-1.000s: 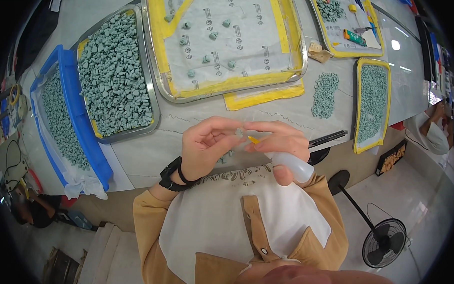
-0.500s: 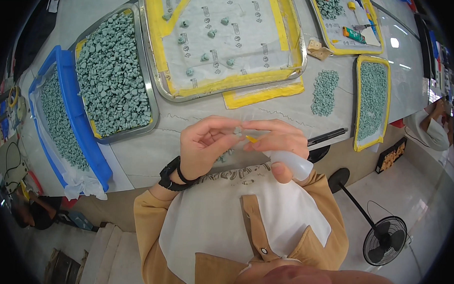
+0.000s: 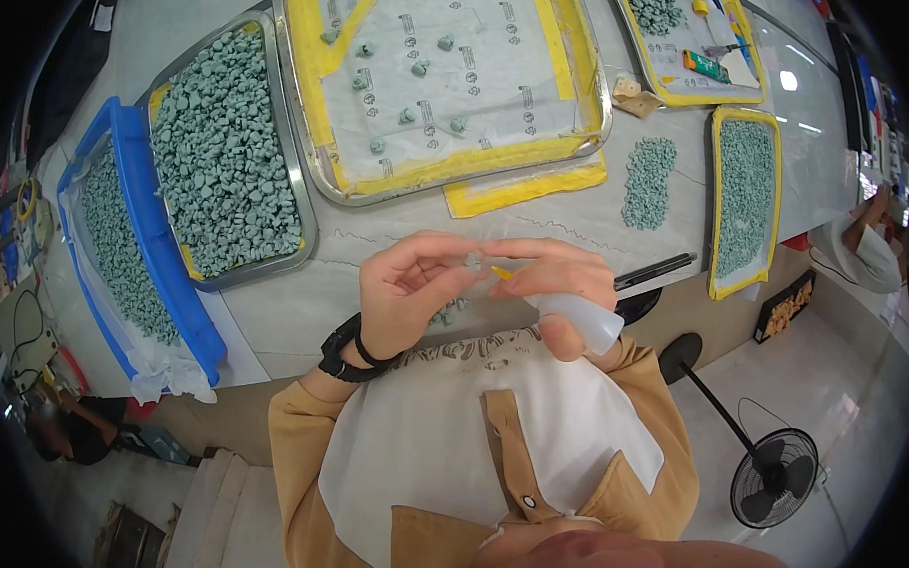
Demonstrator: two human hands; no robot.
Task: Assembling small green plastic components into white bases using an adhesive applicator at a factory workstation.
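Observation:
Close in front of my chest, my left hand [image 3: 400, 296] pinches a small grey-green piece [image 3: 473, 261] between thumb and forefinger. My right hand [image 3: 564, 275] is wrapped round a translucent white squeeze bottle [image 3: 598, 328]. The bottle's yellow nozzle tip [image 3: 501, 272] points toward the pinched piece, and whether they touch I cannot tell. The tip of my right forefinger meets my left fingertips above the piece. A few loose green pieces [image 3: 449, 310] lie on the table just under my hands, partly hidden by them.
A metal tray [image 3: 366, 197] with several spaced green lumps lies ahead. To its left are a heaped metal tray [image 3: 308, 229] and a blue crate [image 3: 190, 303]. A loose green pile [image 3: 650, 182], a yellow-edged tray [image 3: 717, 275], a black pen-like tool [image 3: 656, 271] and a tool tray [image 3: 688, 103] sit right.

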